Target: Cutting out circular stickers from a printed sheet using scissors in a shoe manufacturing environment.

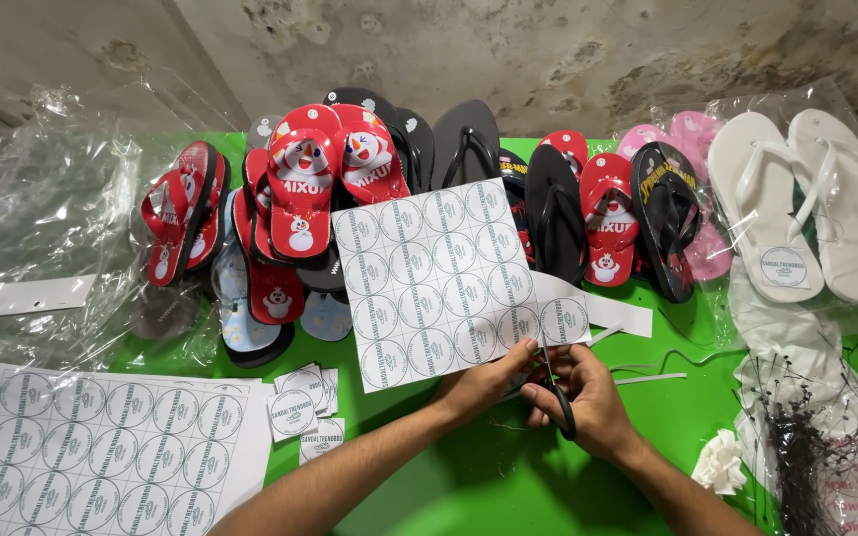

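My left hand (484, 382) grips the lower right edge of a white sheet of round labels (429, 283), held up over the green table (469, 476). My right hand (588, 397) holds black-handled scissors (556, 392), the blades pointing up into the sheet's bottom right corner beside a single label (563, 320). A thin cut strip of paper (647, 378) lies just to the right of the scissors.
Red, black and pink flip-flops (300, 194) are piled along the back, with a white pair in plastic (796, 203) at right. More label sheets (101, 452) and small cut label squares (295, 409) lie at left. Clear bags (32, 208) sit far left; black ties (806, 447) at right.
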